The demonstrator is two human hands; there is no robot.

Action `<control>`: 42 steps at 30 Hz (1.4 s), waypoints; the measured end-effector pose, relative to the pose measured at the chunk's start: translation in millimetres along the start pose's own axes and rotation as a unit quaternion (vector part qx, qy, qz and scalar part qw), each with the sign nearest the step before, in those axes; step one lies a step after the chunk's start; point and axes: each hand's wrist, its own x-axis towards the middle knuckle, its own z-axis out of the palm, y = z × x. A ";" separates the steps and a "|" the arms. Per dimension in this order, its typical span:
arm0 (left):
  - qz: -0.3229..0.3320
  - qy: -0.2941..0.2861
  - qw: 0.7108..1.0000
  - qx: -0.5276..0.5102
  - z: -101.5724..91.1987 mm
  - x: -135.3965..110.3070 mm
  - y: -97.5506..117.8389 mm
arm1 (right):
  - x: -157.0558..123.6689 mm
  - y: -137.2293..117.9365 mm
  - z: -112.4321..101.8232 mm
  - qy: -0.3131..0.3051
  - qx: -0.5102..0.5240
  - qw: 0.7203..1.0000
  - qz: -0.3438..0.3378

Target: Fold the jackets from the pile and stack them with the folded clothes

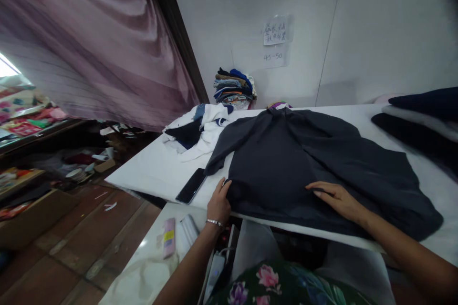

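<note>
Window (6, 67) is blowing out to white at far left, with light spilling over the curtain (93, 43). Soft glare is sitting on the white desk (143, 176). Dark shirt (286, 167) is losing fold detail. Wide-angle distortion is bowing the frame edges.

left hand (219, 201) at hem | right hand (336, 201) flat | dark garment (286, 171) | white table (153, 171)
</note>
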 end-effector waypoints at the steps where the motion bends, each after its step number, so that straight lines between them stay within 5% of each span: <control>1: -0.001 0.003 1.000 -0.007 -1.3 -3.1 -1.6 | -4.7 -0.2 -0.5 -0.009 0.000 1.000 0.003; 10: -0.025 0.114 0.984 -0.136 -14.3 -21.6 -24.5 | -31.9 1.2 -6.6 -0.028 0.005 0.999 0.032; 15: -0.126 0.075 0.969 -0.197 -13.6 -31.9 -37.8 | -33.9 2.7 -2.2 -0.067 -0.020 0.997 0.028; 22: -0.179 0.028 0.961 -0.209 -19.3 -28.5 -44.4 | -43.6 1.0 -5.4 -0.108 -0.106 0.988 0.034; 27: -0.162 0.040 0.965 -0.200 -34.0 -2.4 -34.1 | -46.4 -13.2 -11.5 -0.123 -0.128 0.983 0.044; 30: -0.150 0.000 0.980 -0.129 -34.3 21.8 -21.5 | -38.7 -29.4 -14.3 -0.113 -0.166 0.979 0.034; 36: -0.181 -0.122 0.973 -0.072 -8.6 81.8 0.9 | -9.0 -48.5 1.2 -0.040 -0.203 0.978 -0.030; 42: -0.215 -0.130 0.965 -0.077 22.6 136.8 7.1 | 25.7 -36.2 38.3 -0.048 -0.219 0.972 -0.065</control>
